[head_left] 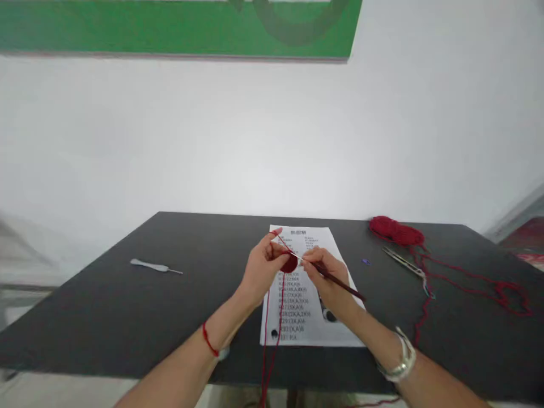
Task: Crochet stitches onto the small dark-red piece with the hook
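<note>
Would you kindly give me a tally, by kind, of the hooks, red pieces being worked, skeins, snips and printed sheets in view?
Hooks: 2 (brown hook in the right hand, white hook on the table)
Red piece: 1
Skein: 1
Snips: 1
Printed sheet: 1
Total: 6

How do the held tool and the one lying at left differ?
The held tool is dark-handled; the lying tool is whitish-handled. The held tool slants in the right hand, its tip at the red piece; the lying tool rests on the table. Both have thin shafts.
</note>
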`<state>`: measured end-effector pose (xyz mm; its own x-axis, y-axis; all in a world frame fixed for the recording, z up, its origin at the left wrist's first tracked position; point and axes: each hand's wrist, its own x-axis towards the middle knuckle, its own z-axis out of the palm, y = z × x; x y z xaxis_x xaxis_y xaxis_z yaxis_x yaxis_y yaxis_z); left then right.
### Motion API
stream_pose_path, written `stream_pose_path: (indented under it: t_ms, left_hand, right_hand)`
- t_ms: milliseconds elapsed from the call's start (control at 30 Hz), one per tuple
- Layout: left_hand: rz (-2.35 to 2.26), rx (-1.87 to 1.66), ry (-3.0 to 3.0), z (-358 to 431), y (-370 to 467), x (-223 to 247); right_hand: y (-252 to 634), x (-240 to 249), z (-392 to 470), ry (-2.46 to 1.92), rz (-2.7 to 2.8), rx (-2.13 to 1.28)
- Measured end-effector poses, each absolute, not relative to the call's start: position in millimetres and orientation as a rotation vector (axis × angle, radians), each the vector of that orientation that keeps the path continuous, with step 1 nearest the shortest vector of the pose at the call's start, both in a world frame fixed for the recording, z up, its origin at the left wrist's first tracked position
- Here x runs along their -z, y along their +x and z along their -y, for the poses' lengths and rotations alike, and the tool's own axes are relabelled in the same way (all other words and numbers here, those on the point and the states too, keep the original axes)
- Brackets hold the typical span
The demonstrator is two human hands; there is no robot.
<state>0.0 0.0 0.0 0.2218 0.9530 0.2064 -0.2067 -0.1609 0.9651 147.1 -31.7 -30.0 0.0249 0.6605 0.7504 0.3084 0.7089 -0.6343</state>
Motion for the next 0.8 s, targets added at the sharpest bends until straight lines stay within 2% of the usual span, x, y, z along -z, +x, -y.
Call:
stream_pose_path:
  t_ms: [233,467,667,800]
  left_hand:
    - [-0.812,-1.279,1.333,-1,3,4]
    - [-0.827,-1.276,1.35,-3,3,8]
    - [-0.806,-1.266,1.212,7,10,0]
    - [-0.754,-1.216,1.156,10,10,-4]
  right_hand:
    - [147,26,34,-0.652,1.804,-0.011]
    - [145,32,35,-0.733,1.691,-0.1]
    - [145,34,35,-0.71,1.867,0.133]
    - [147,33,31,-0.696,1.838,0.095]
